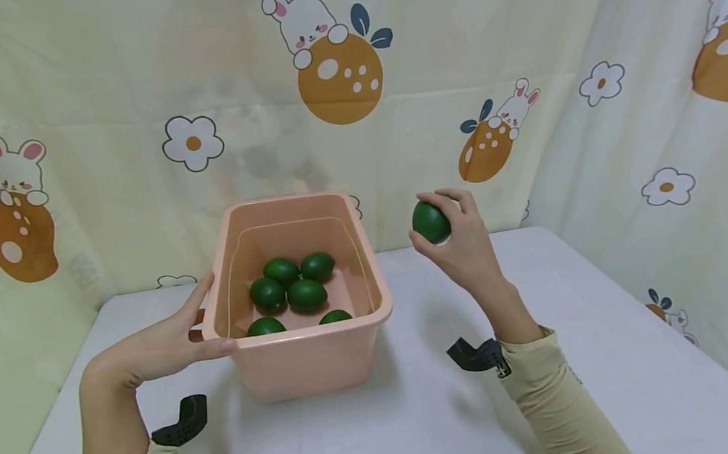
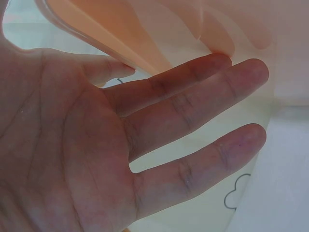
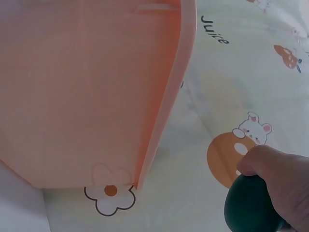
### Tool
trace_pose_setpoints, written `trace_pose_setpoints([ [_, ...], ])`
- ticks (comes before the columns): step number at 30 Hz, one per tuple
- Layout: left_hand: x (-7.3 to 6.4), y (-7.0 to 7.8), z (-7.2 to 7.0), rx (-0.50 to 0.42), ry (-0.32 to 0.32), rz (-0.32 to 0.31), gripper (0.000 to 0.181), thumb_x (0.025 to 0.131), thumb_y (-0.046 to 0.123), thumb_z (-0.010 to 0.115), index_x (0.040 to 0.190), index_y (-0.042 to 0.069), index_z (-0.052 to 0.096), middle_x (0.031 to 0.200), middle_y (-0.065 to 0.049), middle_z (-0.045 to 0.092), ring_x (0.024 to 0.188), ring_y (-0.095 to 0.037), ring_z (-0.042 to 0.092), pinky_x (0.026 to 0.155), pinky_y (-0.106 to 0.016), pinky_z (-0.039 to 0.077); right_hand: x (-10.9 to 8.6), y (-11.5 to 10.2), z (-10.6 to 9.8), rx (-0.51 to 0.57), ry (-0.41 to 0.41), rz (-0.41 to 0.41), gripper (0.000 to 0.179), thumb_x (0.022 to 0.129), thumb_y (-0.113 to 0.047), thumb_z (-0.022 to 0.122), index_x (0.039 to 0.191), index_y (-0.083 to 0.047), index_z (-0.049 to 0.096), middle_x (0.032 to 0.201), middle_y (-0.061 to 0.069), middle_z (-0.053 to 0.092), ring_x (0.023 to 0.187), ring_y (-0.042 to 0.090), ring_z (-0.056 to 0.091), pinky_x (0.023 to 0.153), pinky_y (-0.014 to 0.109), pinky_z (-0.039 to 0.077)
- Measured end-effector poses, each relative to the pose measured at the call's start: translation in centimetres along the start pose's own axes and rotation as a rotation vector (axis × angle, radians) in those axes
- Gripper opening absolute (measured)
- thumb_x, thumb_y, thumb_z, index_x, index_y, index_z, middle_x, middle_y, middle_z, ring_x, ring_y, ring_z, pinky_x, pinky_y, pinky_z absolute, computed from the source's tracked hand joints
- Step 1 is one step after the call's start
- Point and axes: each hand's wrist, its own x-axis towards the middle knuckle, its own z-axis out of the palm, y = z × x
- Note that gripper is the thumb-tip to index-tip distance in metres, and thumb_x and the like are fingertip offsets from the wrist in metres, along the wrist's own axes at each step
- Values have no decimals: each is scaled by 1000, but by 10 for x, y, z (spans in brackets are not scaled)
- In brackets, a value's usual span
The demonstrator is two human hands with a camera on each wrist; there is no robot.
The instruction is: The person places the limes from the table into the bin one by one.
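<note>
A pink plastic bin (image 1: 312, 364) stands on the table, with several dark green limes (image 1: 307, 295) lying in it. My left hand (image 1: 158, 344) rests against the bin's left side, its thumb at the front corner of the rim. In the left wrist view its fingers (image 2: 193, 104) stretch out straight beside the pink wall. To the right of the bin, my right hand (image 1: 463, 238) is raised above the table, pinching one smooth green lime (image 1: 431, 221) between thumb and fingers. That lime (image 3: 251, 205) also shows low in the right wrist view, outside the bin's rim (image 3: 166, 106).
A white cloth covers the table (image 1: 335, 447). Behind it and at both sides hangs a pale curtain (image 1: 237, 61) printed with rabbits, orange fruit and flowers. A black wrist mount (image 1: 182, 421) sticks out at the left cuff, another mount (image 1: 476, 356) at the right.
</note>
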Motion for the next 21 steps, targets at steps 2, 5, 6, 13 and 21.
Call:
trace_pose_setpoints([
  [2,0,0,0,2,1,0,100,87,39,66,146,48,-14,146,-15,35,126,-36,47,96,-55,43,0,-1,1,2,-3,-6,51,82,-24,72,130,-16,55,137,14,38,115,35,49,89,52,51],
  [5,1,-1,0,-5,0,3,101,87,38,66,146,47,-14,146,-15,34,127,-36,46,96,-54,44,-1,-3,2,2,-8,-13,51,82,-24,72,130,-16,55,137,13,38,115,35,50,89,52,51],
  [6,1,-1,0,-8,0,4,101,87,38,66,147,47,-14,147,-15,33,127,-36,45,96,-53,44,-1,-3,2,5,-10,-17,51,82,-23,72,130,-15,55,137,13,38,115,35,50,89,52,51],
  [13,1,-1,0,3,2,2,101,87,39,66,146,47,-15,148,-16,32,128,-36,45,97,-55,43,-2,-6,4,18,-19,-42,51,82,-23,72,130,-15,55,136,13,38,115,34,50,89,51,51],
  [21,2,-1,-1,9,6,4,101,87,39,66,146,47,-15,150,-15,28,128,-37,44,97,-56,43,-3,-8,6,32,-29,-54,51,82,-23,73,129,-15,56,137,13,38,115,34,51,88,50,52],
])
